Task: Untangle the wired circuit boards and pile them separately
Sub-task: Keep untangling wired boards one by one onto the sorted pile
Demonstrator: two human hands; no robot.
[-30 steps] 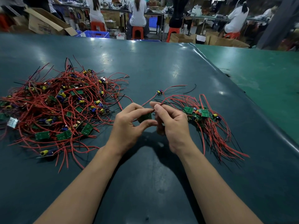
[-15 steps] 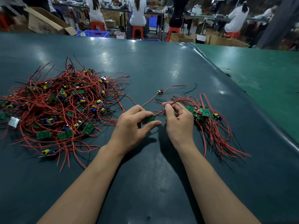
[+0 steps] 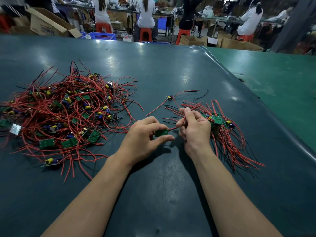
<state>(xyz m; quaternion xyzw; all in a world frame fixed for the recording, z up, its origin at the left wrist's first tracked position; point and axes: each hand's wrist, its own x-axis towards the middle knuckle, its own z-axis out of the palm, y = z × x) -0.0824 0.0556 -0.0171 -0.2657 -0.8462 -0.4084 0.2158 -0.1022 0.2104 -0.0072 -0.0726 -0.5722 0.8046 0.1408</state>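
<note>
Boards with red wires lie in two groups on the dark green table (image 3: 171, 69). One small green board (image 3: 161, 133) is held just above the table between the two groups: the left hand (image 3: 142, 139) pinches it, thumb under its near edge and fingers (image 3: 150, 119) curled over the top. A red wire (image 3: 179, 124) runs from that board up to the right hand (image 3: 195, 129), which pinches it between thumb and forefinger, the other fingers curled loosely; the wire's end sticks out past the fingertips. To the left, well apart from the hands, sits the big tangle (image 3: 68, 113) of boards and red and black wires. Just beside the right hand lies the smaller pile (image 3: 220, 127), its wires fanned toward the near right. A single board (image 3: 169, 97) with its wires lies alone beyond the hands. Past the far table edge, people (image 3: 145, 14) sit on orange stools (image 3: 145, 34) among cardboard boxes (image 3: 49, 24).
</note>
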